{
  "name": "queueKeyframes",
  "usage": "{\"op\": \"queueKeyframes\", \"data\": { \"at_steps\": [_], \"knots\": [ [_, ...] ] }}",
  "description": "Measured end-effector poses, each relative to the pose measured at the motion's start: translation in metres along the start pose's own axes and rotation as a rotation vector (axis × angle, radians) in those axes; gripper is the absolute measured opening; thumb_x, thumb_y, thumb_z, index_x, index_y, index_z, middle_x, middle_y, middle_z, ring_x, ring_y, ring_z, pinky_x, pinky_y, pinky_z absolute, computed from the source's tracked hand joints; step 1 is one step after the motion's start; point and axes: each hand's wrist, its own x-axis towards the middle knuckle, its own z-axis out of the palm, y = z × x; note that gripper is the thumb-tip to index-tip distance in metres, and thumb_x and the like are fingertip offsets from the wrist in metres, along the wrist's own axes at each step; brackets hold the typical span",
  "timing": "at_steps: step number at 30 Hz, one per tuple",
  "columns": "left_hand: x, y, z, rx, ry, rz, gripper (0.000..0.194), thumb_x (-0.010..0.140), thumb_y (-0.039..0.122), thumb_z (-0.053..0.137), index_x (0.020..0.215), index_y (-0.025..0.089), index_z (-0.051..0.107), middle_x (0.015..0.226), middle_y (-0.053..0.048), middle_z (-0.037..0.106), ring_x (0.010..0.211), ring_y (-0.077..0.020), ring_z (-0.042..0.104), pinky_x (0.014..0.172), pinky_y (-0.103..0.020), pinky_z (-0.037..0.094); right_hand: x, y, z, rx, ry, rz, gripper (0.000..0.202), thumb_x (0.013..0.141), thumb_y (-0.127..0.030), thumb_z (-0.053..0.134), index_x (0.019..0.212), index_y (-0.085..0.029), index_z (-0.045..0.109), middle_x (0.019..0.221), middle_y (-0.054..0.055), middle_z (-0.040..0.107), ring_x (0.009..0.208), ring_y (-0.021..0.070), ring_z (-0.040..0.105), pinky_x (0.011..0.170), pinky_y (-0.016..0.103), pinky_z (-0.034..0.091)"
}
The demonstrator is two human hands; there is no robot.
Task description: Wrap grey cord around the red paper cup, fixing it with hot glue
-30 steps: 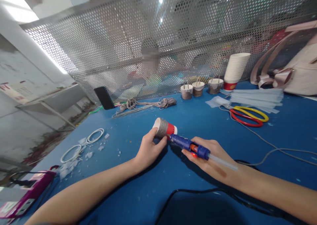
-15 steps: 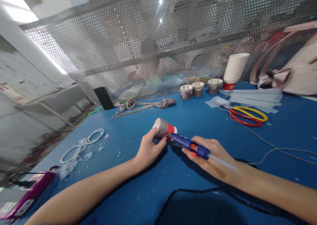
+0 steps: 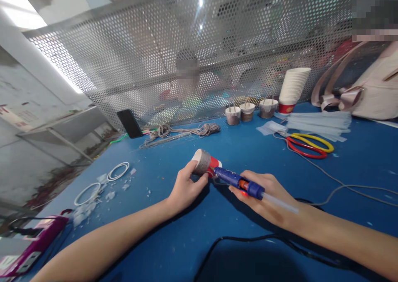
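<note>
A red and white paper cup (image 3: 203, 162) lies on its side, partly wound with grey cord, and my left hand (image 3: 187, 187) grips it near its white end. My right hand (image 3: 267, 195) is wrapped round a blue glue gun (image 3: 230, 176), whose nozzle is at the red part of the cup. A clear glue stick (image 3: 281, 203) sticks out of the gun's rear, and a small red light glows beneath it. The exact contact between nozzle and cup is too small to tell.
Behind lie bundled grey cord (image 3: 208, 129), a black phone (image 3: 129, 123), small wrapped cups (image 3: 233, 115) and stacked paper cups (image 3: 294, 89). Scissors (image 3: 307, 145) and pale strips (image 3: 320, 122) are at the right. White rings (image 3: 118, 171) and a purple power strip (image 3: 40, 244) are at the left.
The view has shifted very slightly. My hands, the cup and the glue gun keep nearly the same positions; a thin loop of cord now shows below the nozzle.
</note>
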Motion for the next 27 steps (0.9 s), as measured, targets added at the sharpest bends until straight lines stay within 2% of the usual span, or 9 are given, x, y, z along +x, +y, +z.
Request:
{"op": "queueKeyframes", "data": {
  "at_steps": [6, 13, 20, 27],
  "knots": [
    [0.001, 0.0, -0.001, -0.002, -0.011, -0.011, 0.008, 0.074, 0.023, 0.052, 0.072, 0.016, 0.055, 0.064, 0.002, 0.055, 0.06, -0.0112, 0.046, 0.058, -0.022, 0.039, -0.001, -0.002, 0.003, -0.017, -0.018, -0.043, 0.022, 0.087, -0.033, 0.046, 0.071, -0.019, 0.051, 0.059, 0.002, 0.059, 0.049, 0.0123, 0.051, 0.05, 0.024, 0.038],
    [0.001, 0.001, -0.002, -0.059, -0.034, -0.042, 0.015, 0.073, 0.022, 0.054, 0.085, 0.015, 0.06, 0.076, -0.001, 0.063, 0.068, -0.014, 0.054, 0.065, -0.024, 0.045, 0.005, -0.004, -0.009, 0.032, -0.016, 0.088, 0.023, 0.086, -0.034, 0.048, 0.069, -0.02, 0.053, 0.061, 0.002, 0.06, 0.053, 0.0139, 0.054, 0.052, 0.025, 0.039],
    [0.001, 0.0, -0.005, -0.114, -0.057, -0.046, 0.02, 0.073, 0.021, 0.055, 0.091, 0.016, 0.061, 0.081, -0.002, 0.065, 0.073, -0.0151, 0.057, 0.07, -0.026, 0.047, 0.002, -0.007, -0.009, 0.071, -0.051, 0.049, 0.026, 0.084, -0.035, 0.049, 0.064, -0.019, 0.05, 0.057, 0.0, 0.056, 0.048, 0.0112, 0.047, 0.048, 0.024, 0.036],
    [0.003, -0.004, -0.007, -0.166, -0.093, -0.044, 0.022, 0.071, 0.02, 0.057, 0.091, 0.016, 0.063, 0.083, -0.002, 0.067, 0.073, -0.0154, 0.059, 0.07, -0.027, 0.048, 0.007, -0.004, -0.015, 0.089, 0.023, 0.161, 0.026, 0.083, -0.038, 0.052, 0.065, -0.019, 0.053, 0.055, -0.004, 0.053, 0.047, 0.0104, 0.043, 0.046, 0.023, 0.036]
  ]
}}
